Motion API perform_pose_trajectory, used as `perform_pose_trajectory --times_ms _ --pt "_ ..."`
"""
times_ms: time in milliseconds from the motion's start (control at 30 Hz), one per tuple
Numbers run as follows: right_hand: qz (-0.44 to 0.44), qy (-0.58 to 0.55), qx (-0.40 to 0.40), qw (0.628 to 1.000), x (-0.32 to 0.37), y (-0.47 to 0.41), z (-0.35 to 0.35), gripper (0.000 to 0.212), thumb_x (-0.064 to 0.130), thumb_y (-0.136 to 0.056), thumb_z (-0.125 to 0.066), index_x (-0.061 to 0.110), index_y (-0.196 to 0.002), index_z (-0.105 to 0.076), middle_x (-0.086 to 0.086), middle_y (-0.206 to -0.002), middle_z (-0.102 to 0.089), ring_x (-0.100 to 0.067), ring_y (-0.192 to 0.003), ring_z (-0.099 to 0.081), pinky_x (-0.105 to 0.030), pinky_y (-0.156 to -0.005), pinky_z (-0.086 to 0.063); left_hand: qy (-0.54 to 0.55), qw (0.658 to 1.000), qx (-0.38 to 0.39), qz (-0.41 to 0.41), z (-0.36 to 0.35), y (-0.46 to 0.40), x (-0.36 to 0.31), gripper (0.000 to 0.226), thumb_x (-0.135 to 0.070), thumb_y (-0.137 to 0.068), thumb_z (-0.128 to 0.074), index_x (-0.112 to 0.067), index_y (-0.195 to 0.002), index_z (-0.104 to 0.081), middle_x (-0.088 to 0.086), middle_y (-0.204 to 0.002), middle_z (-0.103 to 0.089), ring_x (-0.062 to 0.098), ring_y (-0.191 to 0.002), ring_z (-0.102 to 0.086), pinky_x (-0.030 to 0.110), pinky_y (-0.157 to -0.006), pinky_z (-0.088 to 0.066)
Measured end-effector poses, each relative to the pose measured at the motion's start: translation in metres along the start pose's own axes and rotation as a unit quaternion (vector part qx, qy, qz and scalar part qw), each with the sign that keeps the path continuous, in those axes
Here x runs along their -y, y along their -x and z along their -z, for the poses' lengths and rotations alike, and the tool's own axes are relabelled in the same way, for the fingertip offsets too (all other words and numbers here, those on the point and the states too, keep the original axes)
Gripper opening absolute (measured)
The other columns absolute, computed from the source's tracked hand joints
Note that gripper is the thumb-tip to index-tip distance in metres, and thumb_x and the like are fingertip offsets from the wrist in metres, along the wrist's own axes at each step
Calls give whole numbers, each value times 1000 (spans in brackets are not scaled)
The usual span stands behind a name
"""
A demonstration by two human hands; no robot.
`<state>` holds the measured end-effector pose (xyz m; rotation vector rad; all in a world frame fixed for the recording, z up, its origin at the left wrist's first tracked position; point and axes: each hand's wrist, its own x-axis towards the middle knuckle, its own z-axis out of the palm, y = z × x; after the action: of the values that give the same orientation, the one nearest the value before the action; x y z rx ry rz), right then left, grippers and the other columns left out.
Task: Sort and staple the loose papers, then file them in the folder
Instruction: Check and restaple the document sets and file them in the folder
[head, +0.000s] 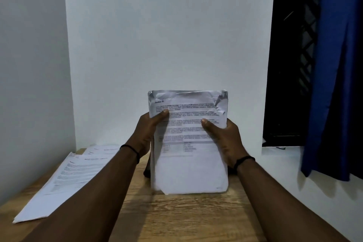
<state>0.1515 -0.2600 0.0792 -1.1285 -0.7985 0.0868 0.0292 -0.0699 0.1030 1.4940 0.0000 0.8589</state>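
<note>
1. White printed sheets, gathered into a crumpled paper stack (188,143), stand upright on their lower edge on the light brown wood-grain table (186,218), near its middle.
2. At the stack's left edge, the left hand (146,133) grips it, thumb laid across the printed front and the other fingers hidden behind.
3. On the opposite edge, the right hand (224,139) grasps the stack the same way, thumb on the text and fingers wrapped out of sight at the back.
4. Top corners of the front sheet are creased and curled, most heavily at the upper right.
5. Each wrist wears a thin black band.
6. A second set of flat white printed pages (64,180) lies fanned on the table's left side, well apart from the held stack, partly under the left forearm.
7. Behind the table rises a plain white wall (167,35); to the right hangs a blue fabric curtain (334,68) beside a dark window with a lattice grille (294,55).
</note>
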Motion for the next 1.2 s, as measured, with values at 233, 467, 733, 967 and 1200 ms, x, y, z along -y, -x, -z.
perform_pose_trajectory --times_ms 233,467,733,967,1200 --pt "-39 19 18 999 -33 24 19 36 18 -85 -77 8 -119 -69 -8 -112 -74 -29 -104 -71 -49 -92 -57 -24 999 -21 33 2 11 44 22 -17 -92 -66 -9 -112 -71 7 -106 -76 25 -100 -72 29 -82 -56" --pt "-26 109 65 992 -15 -25 41 36 20 -74 -88 12 -106 -75 -7 -104 -76 -29 -100 -72 -49 -93 -56 -16 996 -31 76 6 -34 12 43 -20 -79 -77 -3 -117 -69 18 -110 -73 38 -101 -70 48 -88 -58" --pt "81 593 -45 800 -37 -58 8 55 31 -77 -78 25 -127 -55 -1 -115 -64 -25 -110 -57 -37 -94 -45 -59 959 -42 274 26 -19 81 30 -7 -91 -66 7 -117 -65 22 -100 -73 29 -71 -67 26 -44 -50" --pt "97 514 105 846 -115 -12 -61 40 56 -85 -65 26 -112 -64 5 -109 -67 -15 -105 -58 -32 -86 -47 34 939 -142 311 22 -20 143 18 -3 -93 -60 1 -110 -67 12 -82 -74 25 -67 -70 28 -45 -53" --pt "125 612 171 762 -130 -6 -59 23 36 -94 -54 21 -102 -68 0 -106 -69 -22 -103 -61 -36 -76 -47 58 917 -51 392 36 -26 140 21 -4 -93 -42 1 -94 -63 16 -72 -72 26 -56 -71 36 -51 -61"
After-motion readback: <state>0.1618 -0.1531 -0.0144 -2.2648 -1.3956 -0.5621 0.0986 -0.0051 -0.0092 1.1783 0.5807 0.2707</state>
